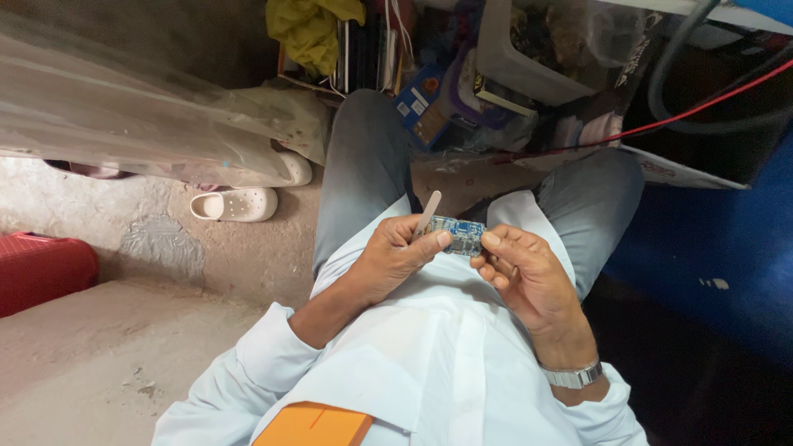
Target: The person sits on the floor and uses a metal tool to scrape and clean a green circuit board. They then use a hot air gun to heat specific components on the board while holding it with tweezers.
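**Blue circuit board pinched between two hands, over the lap**

Blue-green circuit board: one, small, rectangular, held level above the person's lap. Two hands on it, one at each short end.

Left hand: thumb laid across the board's near-left edge, fingers curled under. Same hand also clamps one flat pale stick, like a plastic pry tool, which pokes up past the board's left end, tilted slightly right. So the left grip is closed on both board and stick.

Right hand: fingertips closed on the board's right end, thumb and forefinger pinching, remaining fingers folded into the palm. One metal wristwatch on that wrist.

Board sits between the two grips, touching both, clear of the white shirt below it.

Around:
- one orange flat item at the shirt's lower edge, bottom of view
- two grey-trousered knees either side of the hands
- one white clog on the concrete floor to the left, a second partly hidden behind plastic sheeting
- one red case at far left
- one red cable and one dark hose running over clutter at upper right
- yellow cloth at top

Nothing blocks the view of the board; only its ends are covered by fingers.
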{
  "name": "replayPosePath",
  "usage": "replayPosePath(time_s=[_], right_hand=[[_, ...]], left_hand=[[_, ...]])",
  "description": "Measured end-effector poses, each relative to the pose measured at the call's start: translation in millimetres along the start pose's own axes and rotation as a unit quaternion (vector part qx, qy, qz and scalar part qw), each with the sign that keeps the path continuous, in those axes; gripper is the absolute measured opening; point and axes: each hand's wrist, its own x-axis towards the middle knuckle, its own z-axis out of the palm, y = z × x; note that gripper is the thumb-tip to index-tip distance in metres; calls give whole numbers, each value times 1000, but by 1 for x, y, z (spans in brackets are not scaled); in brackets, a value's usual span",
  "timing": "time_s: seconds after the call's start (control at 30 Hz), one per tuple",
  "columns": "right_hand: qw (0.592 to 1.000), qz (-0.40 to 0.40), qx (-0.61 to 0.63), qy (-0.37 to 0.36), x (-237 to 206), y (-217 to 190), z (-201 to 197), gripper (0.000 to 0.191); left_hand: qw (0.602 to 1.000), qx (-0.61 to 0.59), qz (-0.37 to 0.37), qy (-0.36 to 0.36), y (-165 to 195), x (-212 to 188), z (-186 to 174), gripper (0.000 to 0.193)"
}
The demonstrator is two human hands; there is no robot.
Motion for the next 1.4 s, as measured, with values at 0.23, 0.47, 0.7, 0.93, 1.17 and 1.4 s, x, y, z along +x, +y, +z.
replayPosePath(time_s=[0.23, 0.47, 0.7, 0.93, 1.17, 1.4], right_hand=[[1000, -1, 4, 1, 0, 0, 0, 16], [1000, -4, 2, -1, 0, 0, 1, 17], [1000, 0, 3, 3, 0, 1, -1, 16], [1000, 4, 11, -7, 0, 1, -3, 16], [1000, 4, 11, -2, -1, 1, -2, 17], [1000, 0, 10, -5, -1, 2, -1, 16]], left_hand=[[1000, 11, 9, -2, 2, 0, 1, 21], [1000, 11, 8, -1, 2, 0, 0, 20], [1000, 6, 8, -1, 1, 0, 2, 20], [1000, -2, 9, -6, 1, -1, 1, 21], [1000, 0, 2, -1, 2, -1, 2, 21], [1000, -2, 0, -2, 1, -1, 2, 21]])
